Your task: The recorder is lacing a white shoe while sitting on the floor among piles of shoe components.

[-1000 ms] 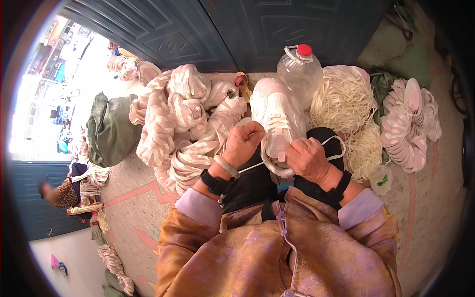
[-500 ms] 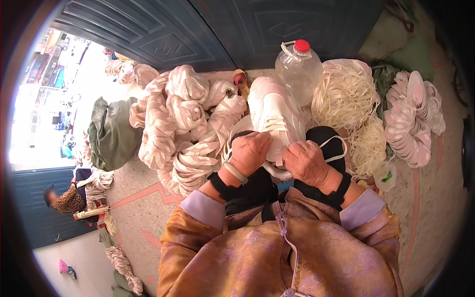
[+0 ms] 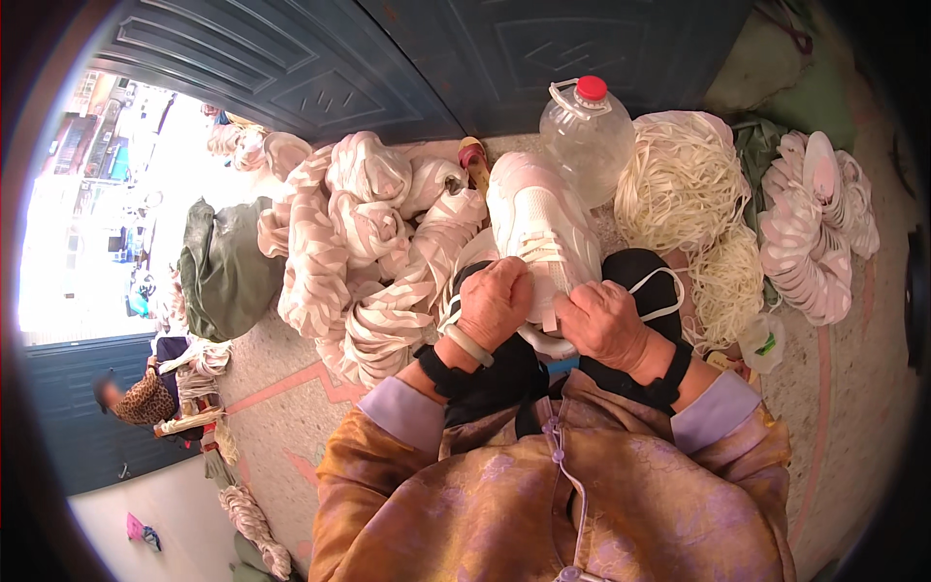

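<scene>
A white sneaker (image 3: pixel 538 199) lies in front of me, toe pointing away, its laces (image 3: pixel 541 247) running across the tongue. My left hand (image 3: pixel 495 303) is closed at the left side of its opening, fingers pinched on the shoelace. On the other side my right hand (image 3: pixel 603 320) is also closed, pinching the shoelace, whose loose white loop (image 3: pixel 667 293) sticks out past that hand over my dark-clothed knee. The fingertips of both hands are partly hidden. Between the hands the tongue tab of the sneaker shows, with the pale heel rim below it.
Bundled white-pink shoe parts (image 3: pixel 373 233) are heaped at left beside a green sack (image 3: pixel 228 267). A clear jug with a red cap (image 3: pixel 587 145), a pile of pale laces (image 3: pixel 679 184) and another string of shoe parts (image 3: pixel 810 247) stand right. Another person (image 3: pixel 145 398) sits far left.
Both hands stay closed at the sneaker's opening, with only slight shifts of the fingers. The whole view has turned a little.
</scene>
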`<state>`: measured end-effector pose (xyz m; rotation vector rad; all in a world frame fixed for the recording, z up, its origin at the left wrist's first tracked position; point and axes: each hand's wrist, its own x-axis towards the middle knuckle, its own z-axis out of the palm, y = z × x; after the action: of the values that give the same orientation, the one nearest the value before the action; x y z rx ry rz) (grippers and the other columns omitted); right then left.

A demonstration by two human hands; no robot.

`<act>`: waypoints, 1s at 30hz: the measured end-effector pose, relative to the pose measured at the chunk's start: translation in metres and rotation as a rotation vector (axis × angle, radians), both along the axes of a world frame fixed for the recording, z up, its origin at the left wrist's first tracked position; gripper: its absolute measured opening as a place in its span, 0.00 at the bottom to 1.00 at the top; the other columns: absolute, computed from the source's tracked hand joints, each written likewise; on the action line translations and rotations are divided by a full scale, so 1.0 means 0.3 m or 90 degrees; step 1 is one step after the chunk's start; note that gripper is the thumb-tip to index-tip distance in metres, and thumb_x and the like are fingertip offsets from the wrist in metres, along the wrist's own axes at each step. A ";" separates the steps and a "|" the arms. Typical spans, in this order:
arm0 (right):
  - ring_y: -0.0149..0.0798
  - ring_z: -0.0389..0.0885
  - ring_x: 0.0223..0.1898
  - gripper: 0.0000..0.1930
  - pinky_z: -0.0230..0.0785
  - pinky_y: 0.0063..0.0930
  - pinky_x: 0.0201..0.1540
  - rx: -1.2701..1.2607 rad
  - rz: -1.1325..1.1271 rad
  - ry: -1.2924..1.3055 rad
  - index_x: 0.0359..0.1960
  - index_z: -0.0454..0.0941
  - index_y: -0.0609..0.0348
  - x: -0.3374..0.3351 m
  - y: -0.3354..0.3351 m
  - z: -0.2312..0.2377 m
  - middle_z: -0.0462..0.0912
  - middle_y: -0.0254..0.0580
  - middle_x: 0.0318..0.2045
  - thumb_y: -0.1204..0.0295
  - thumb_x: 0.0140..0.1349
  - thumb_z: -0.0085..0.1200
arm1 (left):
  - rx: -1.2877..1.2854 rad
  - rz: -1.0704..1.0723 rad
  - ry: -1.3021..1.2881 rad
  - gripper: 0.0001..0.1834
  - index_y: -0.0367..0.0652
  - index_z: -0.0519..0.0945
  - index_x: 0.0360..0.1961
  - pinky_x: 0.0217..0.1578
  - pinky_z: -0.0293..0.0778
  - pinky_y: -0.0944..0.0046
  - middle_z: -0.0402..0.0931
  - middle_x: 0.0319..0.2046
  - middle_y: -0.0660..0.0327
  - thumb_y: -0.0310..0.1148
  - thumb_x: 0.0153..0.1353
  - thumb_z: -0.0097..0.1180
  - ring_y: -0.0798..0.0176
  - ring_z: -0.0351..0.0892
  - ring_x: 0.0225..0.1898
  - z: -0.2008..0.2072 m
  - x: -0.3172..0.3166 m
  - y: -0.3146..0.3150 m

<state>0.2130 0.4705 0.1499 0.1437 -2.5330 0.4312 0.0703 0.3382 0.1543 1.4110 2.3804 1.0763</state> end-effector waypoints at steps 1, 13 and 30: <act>0.35 0.70 0.23 0.06 0.62 0.28 0.25 -0.001 -0.001 0.000 0.28 0.73 0.57 0.001 0.001 -0.001 0.65 0.35 0.21 0.70 0.49 0.54 | 0.004 0.012 -0.010 0.03 0.39 0.73 0.26 0.25 0.71 0.58 0.75 0.21 0.53 0.25 0.53 0.54 0.49 0.77 0.25 -0.001 0.001 -0.001; 0.34 0.70 0.21 0.07 0.65 0.27 0.23 -0.032 -0.002 0.041 0.28 0.73 0.58 0.004 0.007 -0.014 0.63 0.35 0.21 0.71 0.47 0.56 | -0.036 0.049 -0.037 0.04 0.37 0.75 0.25 0.23 0.70 0.62 0.74 0.17 0.54 0.26 0.53 0.52 0.57 0.77 0.20 0.000 0.014 0.013; 0.37 0.69 0.21 0.12 0.65 0.29 0.24 -0.023 0.032 0.025 0.34 0.73 0.63 0.008 0.013 -0.035 0.63 0.37 0.22 0.74 0.45 0.56 | -0.011 -0.052 -0.083 0.04 0.37 0.78 0.31 0.29 0.72 0.63 0.77 0.24 0.52 0.24 0.55 0.53 0.56 0.79 0.27 0.019 -0.005 0.030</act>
<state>0.2154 0.4744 0.1395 0.1997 -2.4864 0.4886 0.0687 0.3472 0.1599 1.3751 2.2162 1.0896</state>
